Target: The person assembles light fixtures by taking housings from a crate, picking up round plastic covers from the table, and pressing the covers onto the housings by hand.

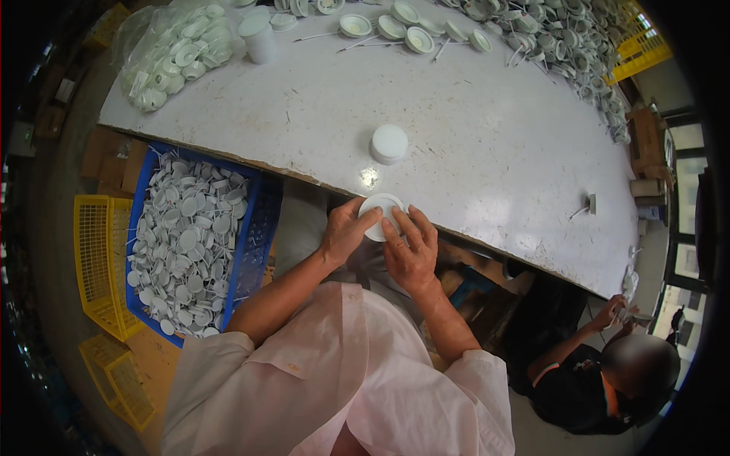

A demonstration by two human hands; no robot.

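Note:
At the table's near edge, a white round disc (382, 202) with a raised rim sits between my two hands. My left hand (346, 232) grips its left side, thumb on the face. On the other side my right hand (413, 247) is closed on the disc, with fingertips lying over its face. Its underside is hidden. A short stack of white round discs (389, 143) stands on the table just beyond my hands.
A blue crate (252, 220) at left holds many small white round parts with wires. Yellow crates (97, 262) flank it. On the table (487, 152) lie a plastic bag of white caps (186, 49), wired lamp parts (391, 26) and a heap (559, 38). A co-worker (593, 380) sits at right.

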